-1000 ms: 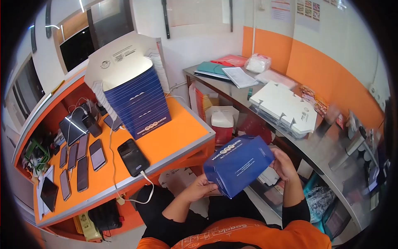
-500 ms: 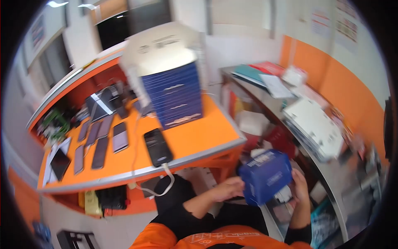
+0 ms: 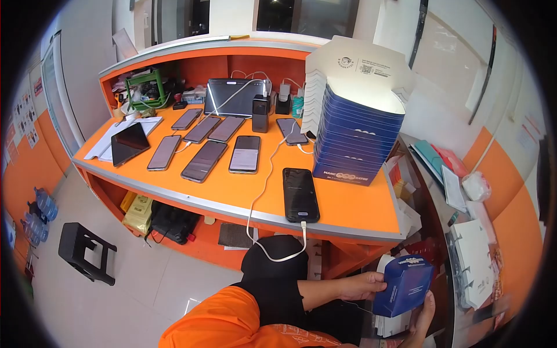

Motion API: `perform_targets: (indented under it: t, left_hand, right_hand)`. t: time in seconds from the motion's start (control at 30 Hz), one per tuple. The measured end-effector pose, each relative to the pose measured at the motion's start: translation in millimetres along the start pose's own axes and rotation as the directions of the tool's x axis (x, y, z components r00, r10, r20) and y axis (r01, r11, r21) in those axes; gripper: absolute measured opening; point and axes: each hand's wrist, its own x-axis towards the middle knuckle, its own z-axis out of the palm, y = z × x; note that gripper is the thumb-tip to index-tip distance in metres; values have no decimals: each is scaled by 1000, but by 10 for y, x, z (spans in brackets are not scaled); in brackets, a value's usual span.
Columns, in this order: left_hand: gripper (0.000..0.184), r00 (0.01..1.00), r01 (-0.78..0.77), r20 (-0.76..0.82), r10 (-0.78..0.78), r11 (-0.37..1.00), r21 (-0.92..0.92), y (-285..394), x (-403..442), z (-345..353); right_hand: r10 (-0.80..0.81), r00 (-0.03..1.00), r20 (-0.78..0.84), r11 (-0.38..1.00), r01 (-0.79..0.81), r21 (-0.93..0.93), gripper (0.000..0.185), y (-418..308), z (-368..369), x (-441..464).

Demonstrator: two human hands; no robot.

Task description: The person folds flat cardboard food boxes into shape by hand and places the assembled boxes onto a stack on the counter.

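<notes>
A blue folded box with white lettering is between my two hands at the lower right, below the orange desk's right corner. My left hand grips its left side, thumb on the blue face. At the lower right edge of the box, my right hand holds it with the fingers partly hidden. A tall stack of nested blue boxes with cream flaps stands on the desk. Left of the stack's base lies a black phone with a white cable plugged in.
The orange desk also holds several phones, a tablet on papers, a dark laptop and a green rack. A black stool stands on the floor at left. Flat white cartons lie on the right counter.
The view has swung left, bringing the stool and more of the desk into sight. Both hands still hold the blue box, which now appears further right and lower in the picture.
</notes>
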Motion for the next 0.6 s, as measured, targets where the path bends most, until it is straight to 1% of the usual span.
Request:
perform_targets:
  t: [0.1, 0.17, 0.2, 0.3, 0.4, 0.5, 0.53, 0.6]
  left_hand:
    - [44, 995, 16, -97, -30, 990, -143, 24, -30, 48]
    - [43, 1000, -22, -10, 21, 988, -153, 74, -56, 100]
    - [43, 998, -40, 33, 46, 986, -160, 75, -63, 118]
    - [40, 998, 39, -57, -37, 998, 43, -5, -52, 56]
    - [40, 996, 57, -77, -54, 998, 37, -59, -80, -23]
    - [39, 997, 65, -33, -63, 996, 53, 4, -96, 0]
    - [39, 993, 117, -20, -116, 970, 211, 26, -96, -2]
    - [38, 975, 200, -18, -221, 838, 508, 63, -95, -36]
  right_hand:
    - [-81, 995, -51, 997, 81, -5, 37, -66, -40, 51]
    - [-142, 986, -84, 990, 141, -24, 37, -116, -114, 78]
    - [-129, 987, -93, 992, 128, -20, 37, -145, -148, 80]
    - [-128, 986, -111, 992, 127, -17, 37, -205, -82, 19]
    - [-100, 992, -75, 995, 99, -24, 37, -264, -37, -32]
    - [-131, 986, -102, 990, 124, -72, 34, -355, 56, -96]
    - [-170, 980, -100, 983, 161, -91, 32, -354, -40, -81]
    - [-249, 964, -96, 963, 236, -128, 29, -356, -304, -33]
